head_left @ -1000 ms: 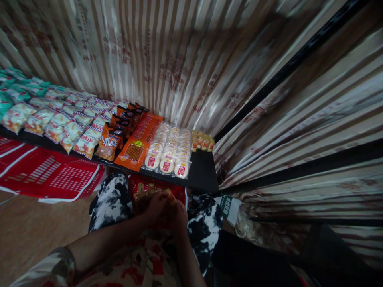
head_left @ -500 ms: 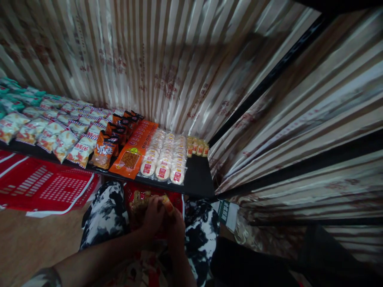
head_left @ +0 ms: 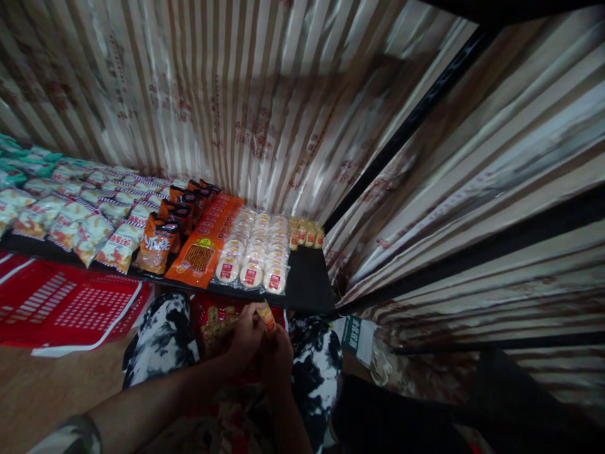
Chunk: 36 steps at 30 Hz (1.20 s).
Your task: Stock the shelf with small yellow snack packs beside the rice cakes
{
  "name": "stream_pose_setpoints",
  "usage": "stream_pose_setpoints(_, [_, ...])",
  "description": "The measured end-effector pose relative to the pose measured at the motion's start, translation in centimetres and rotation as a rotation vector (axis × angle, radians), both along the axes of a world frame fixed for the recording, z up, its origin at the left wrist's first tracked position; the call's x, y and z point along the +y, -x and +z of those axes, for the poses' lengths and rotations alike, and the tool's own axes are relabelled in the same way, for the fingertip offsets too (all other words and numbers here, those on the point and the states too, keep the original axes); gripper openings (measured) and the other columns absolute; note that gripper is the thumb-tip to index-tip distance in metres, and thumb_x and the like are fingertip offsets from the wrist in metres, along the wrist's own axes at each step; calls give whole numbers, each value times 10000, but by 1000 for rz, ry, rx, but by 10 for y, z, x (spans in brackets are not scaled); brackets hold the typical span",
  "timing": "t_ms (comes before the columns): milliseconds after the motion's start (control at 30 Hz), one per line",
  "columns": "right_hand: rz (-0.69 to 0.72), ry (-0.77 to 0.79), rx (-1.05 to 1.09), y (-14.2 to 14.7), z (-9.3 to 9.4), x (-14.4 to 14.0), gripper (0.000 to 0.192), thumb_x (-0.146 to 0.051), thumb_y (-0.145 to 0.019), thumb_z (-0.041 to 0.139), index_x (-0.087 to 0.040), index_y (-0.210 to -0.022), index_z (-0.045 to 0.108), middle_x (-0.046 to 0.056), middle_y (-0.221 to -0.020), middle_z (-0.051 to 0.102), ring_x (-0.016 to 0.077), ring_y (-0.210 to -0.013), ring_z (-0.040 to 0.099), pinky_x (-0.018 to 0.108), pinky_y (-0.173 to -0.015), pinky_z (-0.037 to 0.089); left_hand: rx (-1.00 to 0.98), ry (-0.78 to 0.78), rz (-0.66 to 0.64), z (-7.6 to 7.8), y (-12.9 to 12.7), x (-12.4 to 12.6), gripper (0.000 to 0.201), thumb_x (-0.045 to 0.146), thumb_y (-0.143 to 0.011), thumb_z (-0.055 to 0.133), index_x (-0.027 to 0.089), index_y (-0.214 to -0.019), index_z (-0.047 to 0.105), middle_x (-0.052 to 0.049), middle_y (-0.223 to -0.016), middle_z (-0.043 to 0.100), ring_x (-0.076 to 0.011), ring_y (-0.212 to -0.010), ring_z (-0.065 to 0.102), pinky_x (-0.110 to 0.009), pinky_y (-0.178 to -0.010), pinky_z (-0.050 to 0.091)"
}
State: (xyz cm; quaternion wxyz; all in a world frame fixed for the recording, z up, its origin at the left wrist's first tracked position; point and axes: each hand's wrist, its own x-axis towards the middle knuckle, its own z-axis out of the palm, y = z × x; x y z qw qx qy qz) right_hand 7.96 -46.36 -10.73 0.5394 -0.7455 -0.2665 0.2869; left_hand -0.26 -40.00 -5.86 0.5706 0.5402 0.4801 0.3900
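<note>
Between my knees, both hands are closed around a small yellow snack pack [head_left: 267, 317] with a red-and-orange label. My left hand [head_left: 246, 334] grips it from the left, and my right hand [head_left: 280, 353] holds its lower right side. Just beneath them is a red basket [head_left: 198, 304] with several similar yellow packs [head_left: 215, 325] inside, partly covered by my left hand and forearm. At the shelf's far right corner stand matching small yellow packs [head_left: 306, 234] in short rows.
A black shelf [head_left: 309, 280] runs across in front, bearing white round crackers [head_left: 251, 274], an orange stick-snack bag [head_left: 198, 258], orange-black bags [head_left: 155, 243] and white snack bags [head_left: 120, 246]. Another red basket [head_left: 89, 309] sits at left. A striped curtain [head_left: 265, 94] hangs behind, crossed by a black pole [head_left: 401, 139].
The view has shifted slightly, so the shelf appears a little further left. The yellow pack has turned and risen slightly in my hands, showing more of its label.
</note>
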Motion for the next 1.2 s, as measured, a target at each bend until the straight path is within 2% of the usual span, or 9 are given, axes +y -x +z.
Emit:
stream_pose_setpoints(100, [-81,-96,134,-3,0,6,326,-421,-736,509,-174,-887,659,69,-882,706,236,-823,656,343,-735,526,-8,-68,20,5,-6,4,274,127,-731,478,174,-968,606,-61,-983,614,-177,-875,601,-330,-833,492])
stream_pose_setpoints(200, [-79,-112,148,-7,2,9,362,-474,-738,513,-178,-905,638,67,-908,701,224,-831,658,349,-757,531,-84,-35,1,10,-13,8,396,91,-734,482,171,-1112,568,-61,-1006,624,-155,-867,614,-312,-821,514])
stream_pose_setpoints(300, [-95,-105,-80,-11,8,9,363,-451,-759,539,-184,-987,629,89,-982,688,223,-888,649,348,-790,522,-140,12,-34,13,-22,11,450,93,-757,477,172,-1198,525,-62,-1019,627,-143,-858,631,-290,-793,536])
stream_pose_setpoints(433, [-93,-161,-370,-17,23,10,351,-427,-838,495,-170,-1048,609,129,-1045,658,241,-1000,617,389,-875,498,-59,9,-33,14,-35,15,409,91,-771,477,177,-1166,543,-51,-1012,633,-131,-848,638,-280,-810,539])
stream_pose_setpoints(600, [0,-175,-594,-34,32,11,407,-436,-863,512,-154,-1150,571,160,-1114,643,256,-1026,610,404,-865,507,56,-59,-44,24,-51,21,375,99,-788,488,170,-1153,541,-56,-1024,637,-136,-872,635,-293,-853,527])
stream_pose_setpoints(767, [-15,-190,-734,-51,30,14,528,-470,-851,521,-146,-1267,505,182,-1167,608,282,-1061,585,434,-843,515,129,-118,-110,34,-66,26,343,114,-806,484,173,-1139,539,-55,-1011,639,-139,-875,636,-285,-826,532])
stream_pose_setpoints(900, [-38,-161,-757,-61,35,16,513,-440,-864,499,-147,-1285,492,181,-1176,592,288,-1087,560,473,-913,472,172,-154,-144,40,-78,28,377,117,-794,504,172,-1166,528,-47,-992,640,-135,-830,637,-291,-810,535])
stream_pose_setpoints(1000, [-43,-123,-701,-72,38,18,510,-416,-854,499,-148,-1287,493,175,-1173,587,285,-1080,565,452,-896,481,172,-182,-177,42,-88,32,361,135,-804,502,178,-1161,537,-50,-1012,633,-135,-835,634,-289,-802,539])
stream_pose_setpoints(1200, [-94,-51,-588,-91,46,30,511,-421,-802,513,-145,-1231,540,163,-1150,585,283,-1032,582,424,-851,499,148,-237,-220,31,-112,43,363,134,-816,497,183,-1173,537,-72,-1094,613,-161,-941,618,-325,-863,528])
